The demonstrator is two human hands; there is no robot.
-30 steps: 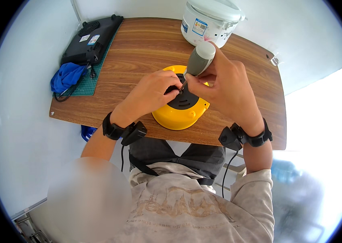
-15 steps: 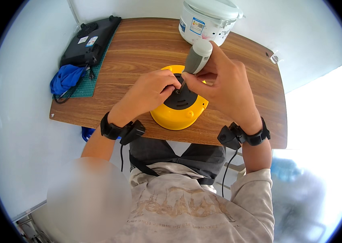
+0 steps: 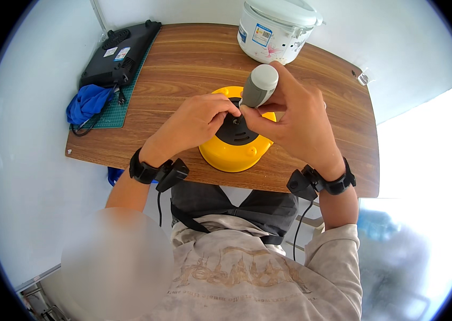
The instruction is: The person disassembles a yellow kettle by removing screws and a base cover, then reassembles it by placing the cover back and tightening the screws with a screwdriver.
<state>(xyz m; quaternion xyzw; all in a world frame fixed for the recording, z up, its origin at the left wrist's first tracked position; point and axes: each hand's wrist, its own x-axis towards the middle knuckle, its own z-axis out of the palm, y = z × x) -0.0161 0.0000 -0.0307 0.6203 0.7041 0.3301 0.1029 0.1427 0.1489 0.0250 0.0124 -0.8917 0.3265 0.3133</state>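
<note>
My right hand (image 3: 298, 117) is wrapped round the grey, white-capped handle of a screwdriver (image 3: 258, 88), tilted over a round yellow appliance housing (image 3: 231, 158). In the housing's middle lies a black slotted plate (image 3: 239, 135) with a small dark round hole or screw at its centre. The screwdriver's lower end is mostly hidden by my fingers. My left hand (image 3: 196, 119) rests over the left side of the housing, fingers curled. Its index fingertip is at the plate beside the screwdriver; whether it pinches anything small cannot be made out.
A white lidded rice cooker (image 3: 274, 35) stands at the table's far edge. Far left, a black flat appliance (image 3: 113, 61) and a bundled blue cloth (image 3: 89, 104) with a cable lie on a green cutting mat (image 3: 111, 115). The wooden table (image 3: 188, 51) ends just before my lap.
The screwdriver handle has tipped toward me and come slightly lower, with my right hand still round it. My left hand has shifted only slightly; the yellow housing stays in place.
</note>
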